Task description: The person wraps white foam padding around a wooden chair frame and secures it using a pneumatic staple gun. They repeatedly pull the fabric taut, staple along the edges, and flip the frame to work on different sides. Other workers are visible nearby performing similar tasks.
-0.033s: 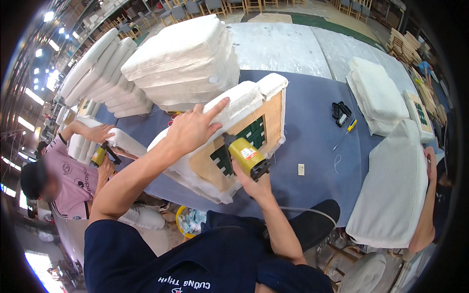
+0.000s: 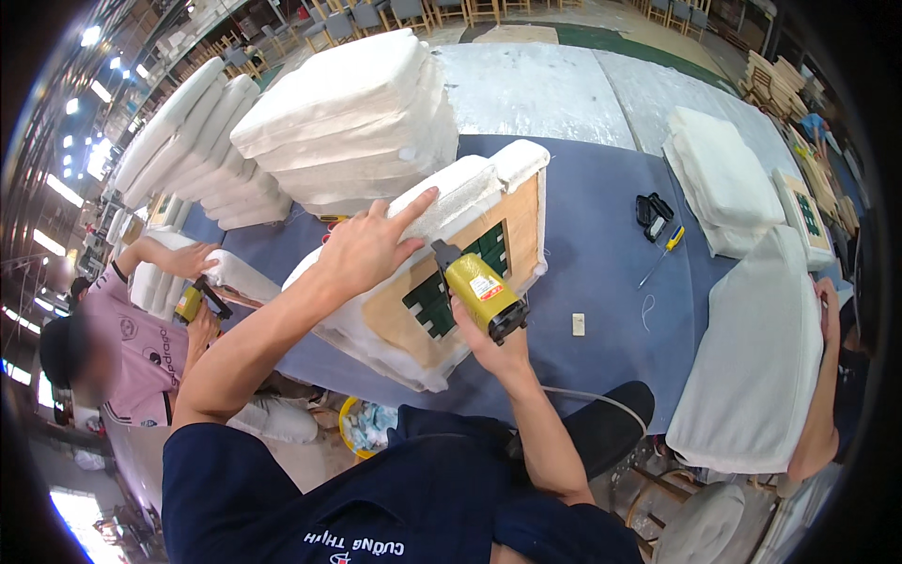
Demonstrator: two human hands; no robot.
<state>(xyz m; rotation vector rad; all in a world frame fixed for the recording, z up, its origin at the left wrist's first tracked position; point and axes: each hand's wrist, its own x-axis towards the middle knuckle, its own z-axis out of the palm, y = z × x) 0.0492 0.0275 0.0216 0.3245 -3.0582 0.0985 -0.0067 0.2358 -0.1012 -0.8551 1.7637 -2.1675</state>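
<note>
Padded seat (image 2: 430, 303): probably stiff-backed, soft-edged; hold at 11 o'clock, where left hand's (image 2: 371, 249) fingers spread; right hand (image 2: 487, 350) grips staple gun (image 2: 481, 289).

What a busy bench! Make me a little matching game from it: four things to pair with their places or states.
Things:
1. Left hand
2. Yellow-green tool
3. Screwdriver
4. Yellow bucket

Places or states:
A. Beside a small black case
B. Holding blue and white material
C. On white padding
D. Gripped in the right hand

Pairs: 1-C, 2-D, 3-A, 4-B
</note>
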